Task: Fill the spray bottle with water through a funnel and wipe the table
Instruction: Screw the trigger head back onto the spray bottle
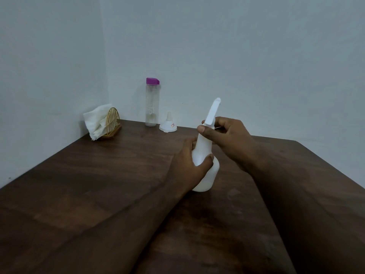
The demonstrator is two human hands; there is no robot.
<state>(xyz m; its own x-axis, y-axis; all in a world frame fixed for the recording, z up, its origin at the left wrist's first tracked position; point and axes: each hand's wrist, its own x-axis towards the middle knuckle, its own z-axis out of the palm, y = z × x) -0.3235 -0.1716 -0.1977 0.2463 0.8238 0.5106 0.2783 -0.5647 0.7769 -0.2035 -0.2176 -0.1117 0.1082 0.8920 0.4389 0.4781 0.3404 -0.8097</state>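
A white spray bottle (pixel 207 180) sits near the middle of a dark wooden bench (pixel 98 175), held by both hands and leaning a little, its top tipped to the right. Whether its base touches the wood cannot be told.

The left hand (pixel 187 167) has its grip wrapped around the bottle's narrow shoulder, thumb lying across the front and fingers curled behind. The right hand (pixel 229 135) has its grip closed around the neck, just under the white spray head (pixel 213 110), with thumb and fingers pinching the collar from both sides. The nozzle points up and away.

At the back of the bench, against a pale wall (pixel 256 56), stands a clear water bottle (pixel 152 107) with a purple cap (pixel 152 80); faint pale print on it cannot be read. Just right of it a white funnel (pixel 167 126) rests mouth down, carrying a small red-edged sticker (pixel 172 125) too small to read. In the far left corner, white paper napkins (pixel 96 121) stand in a golden wire holder (pixel 113 120).
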